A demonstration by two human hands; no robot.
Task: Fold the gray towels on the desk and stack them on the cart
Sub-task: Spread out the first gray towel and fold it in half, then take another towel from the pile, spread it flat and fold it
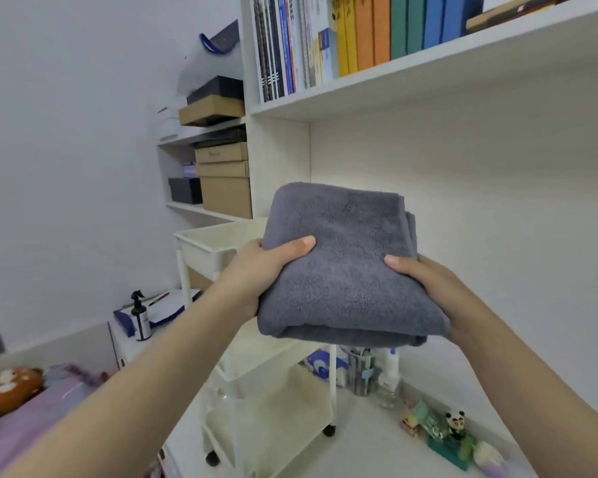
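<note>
A folded gray towel (342, 263) is held up in the air in the middle of the head view. My left hand (256, 270) grips its left edge, thumb on top and fingers underneath. My right hand (432, 288) grips its right edge the same way. The towel hangs above and partly in front of the cream-white cart (208, 243), whose top tray shows behind my left hand and whose lower tiers (273, 408) and wheels show below. The inside of the top tray is mostly hidden.
A white bookshelf (428, 77) with books stands behind. Cardboard boxes (225, 181) fill shelves at left. A spray bottle (140, 319) stands on a side table. A pen cup (359, 372), bottles and small figurines (453, 432) line the desk by the wall. A bed with a plush toy (7, 388) lies lower left.
</note>
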